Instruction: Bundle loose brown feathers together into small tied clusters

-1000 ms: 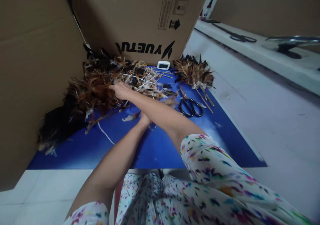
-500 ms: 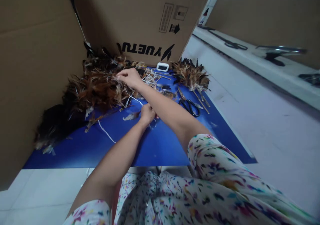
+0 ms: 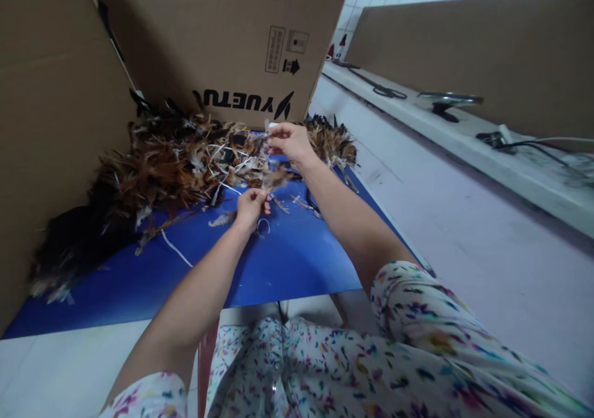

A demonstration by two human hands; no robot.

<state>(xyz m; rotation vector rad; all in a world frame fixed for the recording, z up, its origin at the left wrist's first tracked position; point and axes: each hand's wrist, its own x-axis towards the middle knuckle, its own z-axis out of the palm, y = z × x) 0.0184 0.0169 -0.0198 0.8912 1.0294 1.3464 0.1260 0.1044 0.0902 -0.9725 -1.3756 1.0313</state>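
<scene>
My left hand (image 3: 250, 210) is closed in a pinch low over the blue tabletop (image 3: 297, 257). At its fingertips is a small blurred tuft of brown feathers (image 3: 277, 176); white string (image 3: 229, 188) runs up to the same hand. Higher and to the right, my right hand (image 3: 291, 143) pinches a pale, wispy feather (image 3: 266, 138), also blurred. To the left spreads a big pile of brown and black feathers (image 3: 153, 173). Black scissor handles (image 3: 314, 204) are mostly hidden behind my right forearm.
Tall cardboard panels (image 3: 218, 40) stand behind and left of the table. A feather bundle with sticks (image 3: 331, 139) lies at the back right. A loose white cord (image 3: 176, 248) lies in front of the pile. Cables (image 3: 390, 91) rest on a ledge at right.
My right hand has come away from the feather pile toward the right, with a pale wisp in its fingers. The camera view has turned right. My left hand stays low over the table.
</scene>
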